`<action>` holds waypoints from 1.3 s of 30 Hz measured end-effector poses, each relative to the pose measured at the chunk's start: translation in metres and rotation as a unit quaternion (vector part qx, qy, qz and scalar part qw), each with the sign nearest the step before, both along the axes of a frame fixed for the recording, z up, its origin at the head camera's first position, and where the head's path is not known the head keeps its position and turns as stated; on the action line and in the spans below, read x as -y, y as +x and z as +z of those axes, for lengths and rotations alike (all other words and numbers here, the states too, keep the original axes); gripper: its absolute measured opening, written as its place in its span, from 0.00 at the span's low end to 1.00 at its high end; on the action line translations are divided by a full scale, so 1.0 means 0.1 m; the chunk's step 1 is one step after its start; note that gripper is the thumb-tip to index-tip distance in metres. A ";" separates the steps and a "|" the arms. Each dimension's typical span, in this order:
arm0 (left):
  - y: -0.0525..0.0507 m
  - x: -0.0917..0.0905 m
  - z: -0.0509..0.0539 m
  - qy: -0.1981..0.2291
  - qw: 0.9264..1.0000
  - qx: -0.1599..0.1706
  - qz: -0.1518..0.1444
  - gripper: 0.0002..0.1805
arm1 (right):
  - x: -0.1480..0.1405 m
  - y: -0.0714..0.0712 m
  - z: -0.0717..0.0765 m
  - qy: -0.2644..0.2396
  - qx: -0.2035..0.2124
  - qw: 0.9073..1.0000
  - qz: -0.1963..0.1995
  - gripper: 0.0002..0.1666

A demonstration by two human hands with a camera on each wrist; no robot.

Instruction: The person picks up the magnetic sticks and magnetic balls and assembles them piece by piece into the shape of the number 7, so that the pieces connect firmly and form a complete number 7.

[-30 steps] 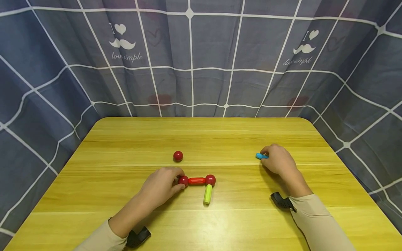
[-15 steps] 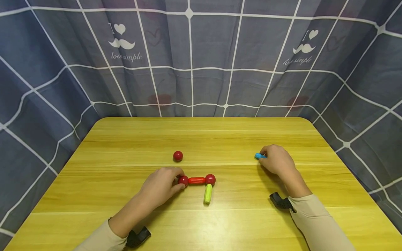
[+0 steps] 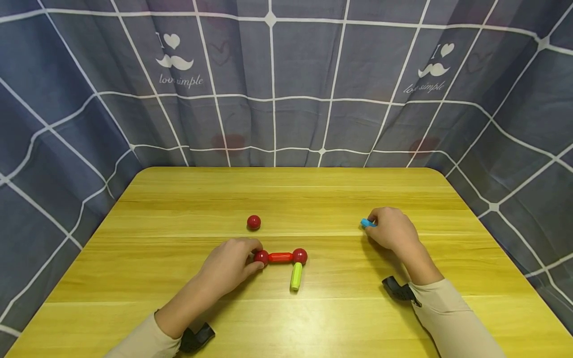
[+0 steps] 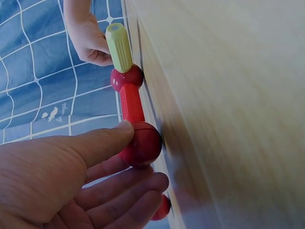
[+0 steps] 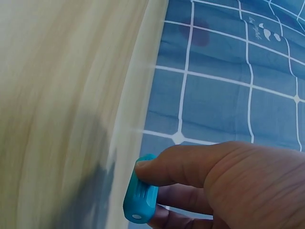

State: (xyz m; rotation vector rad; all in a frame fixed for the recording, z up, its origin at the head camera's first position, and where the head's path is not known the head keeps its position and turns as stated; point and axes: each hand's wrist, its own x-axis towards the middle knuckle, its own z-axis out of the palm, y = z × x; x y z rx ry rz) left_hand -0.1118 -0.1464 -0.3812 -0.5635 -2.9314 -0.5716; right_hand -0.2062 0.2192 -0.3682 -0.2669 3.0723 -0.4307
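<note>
My left hand (image 3: 230, 263) pinches a dark red ball (image 4: 144, 144) between thumb and fingers. That ball is joined to a ribbed red rod (image 3: 280, 257), which has a second red ball (image 3: 300, 256) at its other end. From the second ball a yellow-green rod (image 3: 296, 277) points toward the near side of the table. On the right, my right hand (image 3: 394, 229) pinches a short blue rod (image 5: 141, 193) between thumb and fingers. In the right wrist view a pale dot shows on the rod's end face. Part of the blue rod is hidden behind my thumb.
A loose red ball (image 3: 253, 222) lies on the wooden table (image 3: 313, 199), beyond my left hand. Dark grey-blue curtains (image 3: 295, 84) with white grid lines enclose the table's back and sides. A black wrist device (image 3: 398, 288) sits below my right wrist.
My right hand has shifted slightly left with the blue rod, which has turned a little. My left hand and the joined pieces have stayed put.
</note>
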 end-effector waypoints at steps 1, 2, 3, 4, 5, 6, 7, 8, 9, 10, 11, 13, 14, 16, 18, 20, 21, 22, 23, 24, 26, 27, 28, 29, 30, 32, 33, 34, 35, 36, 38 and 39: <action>0.00 0.00 0.00 -0.001 1.000 0.000 0.001 0.11 | 0.01 0.00 0.00 0.001 -0.001 1.000 0.001 0.16; 0.00 0.00 0.00 -0.001 1.000 0.001 0.001 0.11 | 0.02 0.01 0.01 0.000 -0.002 1.000 0.002 0.16; 0.00 0.00 0.00 -0.002 1.000 0.001 0.001 0.11 | 0.03 0.01 0.01 0.001 -0.003 1.000 0.003 0.15; 0.00 0.00 0.00 -0.002 1.000 0.001 0.002 0.11 | 0.04 0.02 0.02 -0.001 -0.003 1.000 0.007 0.15; 0.00 0.00 0.00 -0.002 1.000 0.001 0.002 0.11 | 0.05 0.03 0.02 -0.003 -0.001 1.000 0.008 0.15; 0.00 0.00 0.00 -0.001 1.000 0.001 0.002 0.11 | 0.07 0.04 0.03 -0.006 0.002 1.000 0.009 0.14; 0.00 0.00 0.00 0.000 1.000 0.001 0.002 0.11 | 0.08 0.05 0.03 -0.011 0.005 1.000 0.011 0.14; 0.00 0.00 0.00 0.000 1.000 0.002 0.003 0.11 | 0.09 0.06 0.04 -0.016 0.009 1.000 0.013 0.14; 0.00 0.00 0.00 0.000 1.000 0.002 0.003 0.11 | 0.10 0.07 0.04 -0.020 0.012 1.000 0.016 0.14; 0.00 0.00 0.00 0.000 1.000 0.002 0.003 0.12 | 0.12 0.08 0.04 -0.025 0.016 0.999 0.019 0.13; 0.00 0.00 0.00 0.000 1.000 0.002 0.004 0.12 | 0.13 0.09 0.04 -0.029 0.019 0.999 0.019 0.13; 0.00 0.00 -0.01 -0.002 1.000 0.001 0.004 0.12 | 0.15 0.10 0.04 -0.035 0.023 0.999 0.023 0.13; 0.00 0.00 -0.01 -0.002 1.000 0.001 0.004 0.12 | 0.17 0.11 0.05 -0.037 0.026 0.999 0.023 0.13; 0.00 0.00 0.00 -0.002 1.000 0.000 0.004 0.12 | 0.19 0.13 0.06 -0.041 0.031 0.998 0.024 0.13; 0.00 0.00 0.00 -0.002 1.000 -0.001 0.003 0.12 | 0.22 0.14 0.06 -0.045 0.036 0.998 0.025 0.13; 0.00 0.00 0.00 -0.001 1.000 0.000 0.004 0.12 | 0.24 0.15 0.05 -0.046 0.038 0.998 0.027 0.12; 0.00 0.00 0.00 -0.002 1.000 0.001 0.004 0.11 | 0.24 0.15 0.05 -0.046 0.038 0.998 0.028 0.12; 0.00 0.00 0.00 -0.002 1.000 0.001 0.005 0.11 | 0.25 0.16 0.05 -0.045 0.038 0.998 0.028 0.12; 0.00 0.00 0.00 -0.002 1.000 0.002 0.005 0.11 | 0.26 0.16 0.05 -0.045 0.038 0.998 0.029 0.11; 0.00 0.00 0.00 -0.002 1.000 0.002 0.006 0.11 | 0.27 0.17 0.06 -0.044 0.038 0.998 0.029 0.11; 0.00 0.00 0.00 -0.002 1.000 0.003 0.007 0.11 | 0.29 0.18 0.06 -0.043 0.039 0.998 0.032 0.10; 0.00 0.00 0.00 -0.002 1.000 0.003 0.007 0.11 | 0.31 0.19 0.06 -0.043 0.039 0.998 0.034 0.09; 0.00 0.00 0.00 -0.002 1.000 0.002 0.007 0.11 | 0.32 0.19 0.05 -0.041 0.040 0.998 0.034 0.09; 0.00 0.00 0.00 -0.001 1.000 0.002 0.007 0.11 | 0.33 0.20 0.05 -0.041 0.041 0.998 0.035 0.08; 0.00 0.00 0.00 -0.001 1.000 0.002 0.006 0.11 | 0.33 0.20 0.05 -0.040 0.041 0.998 0.037 0.08; 0.00 0.00 0.00 -0.001 1.000 0.003 0.005 0.11 | 0.35 0.22 0.05 -0.037 0.040 0.998 0.040 0.07; -0.01 0.00 0.00 -0.001 1.000 0.003 0.004 0.11 | 0.36 0.22 0.05 -0.036 0.041 0.998 0.040 0.06; -0.01 0.00 0.00 -0.001 1.000 0.004 0.005 0.11 | 0.37 0.23 0.05 -0.035 0.042 0.998 0.042 0.06; -0.01 0.01 0.00 -0.002 1.000 0.005 0.006 0.11 | 0.38 0.24 0.06 -0.035 0.044 0.997 0.044 0.06; -0.01 0.01 0.00 -0.003 1.000 0.005 0.006 0.11 | 0.40 0.25 0.05 -0.034 0.045 0.997 0.045 0.06; -0.01 0.02 0.00 -0.004 1.000 0.005 0.007 0.11 | 0.42 0.26 0.05 -0.034 0.051 0.997 0.047 0.06; -0.01 0.02 0.01 -0.004 1.000 0.005 0.008 0.11 | 0.43 0.27 0.05 -0.036 0.054 0.997 0.050 0.06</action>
